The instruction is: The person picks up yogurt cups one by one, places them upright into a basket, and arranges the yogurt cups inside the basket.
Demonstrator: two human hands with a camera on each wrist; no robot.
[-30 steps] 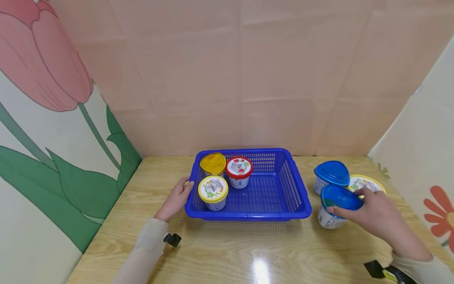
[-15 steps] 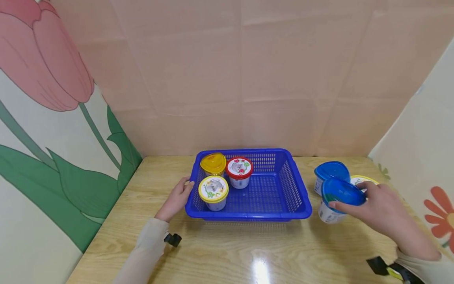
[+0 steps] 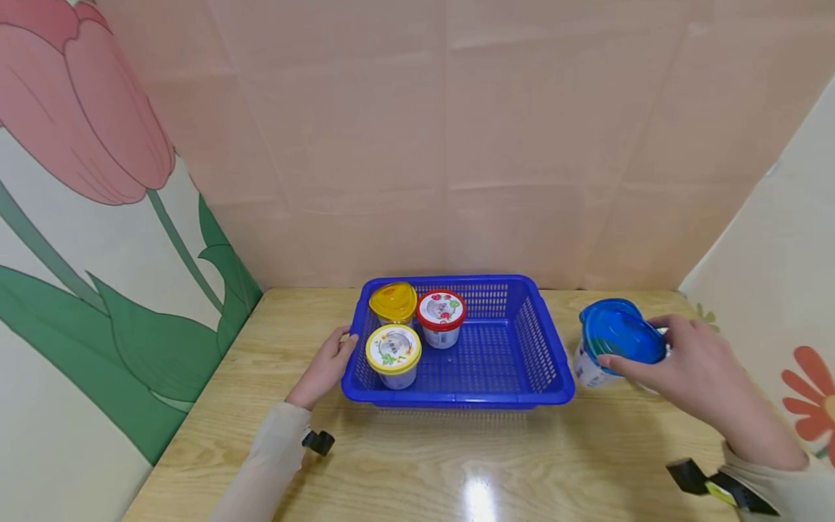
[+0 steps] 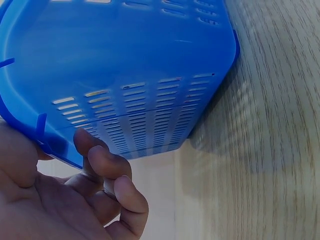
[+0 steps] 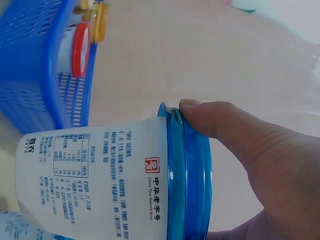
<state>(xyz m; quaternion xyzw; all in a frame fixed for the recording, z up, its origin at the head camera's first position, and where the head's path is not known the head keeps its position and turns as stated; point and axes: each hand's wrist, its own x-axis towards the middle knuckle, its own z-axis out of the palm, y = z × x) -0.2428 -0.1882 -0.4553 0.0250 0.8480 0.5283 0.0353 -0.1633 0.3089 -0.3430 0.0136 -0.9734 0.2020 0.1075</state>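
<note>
A blue-lidded yogurt cup [image 3: 622,339] is in my right hand [image 3: 704,384], thumb and fingers pinching its lid from two sides. In the right wrist view this cup [image 5: 95,185] shows a white body with printed text. It hangs tilted above the table, right of the blue basket [image 3: 457,399]. My left hand [image 3: 326,368] grips the basket's left rim, fingers curled below it in the left wrist view. Inside the basket stand a yellow-rimmed cup [image 3: 394,355], a red-lidded cup [image 3: 441,319] and a cup with a clear yellow lid [image 3: 393,301].
Behind the held cup, a second blue-lidded cup [image 3: 603,304] stands mostly covered. The yellow-rimmed cup on the right is almost entirely hidden by my right hand. A papered wall [image 3: 443,145] rises behind the wooden table [image 3: 404,464], with printed panels at both sides.
My right hand has lifted the blue-lidded yogurt cup from the table and tilted it. The cup now overlaps the other blue-lidded cup behind. My left hand stays on the basket rim.
</note>
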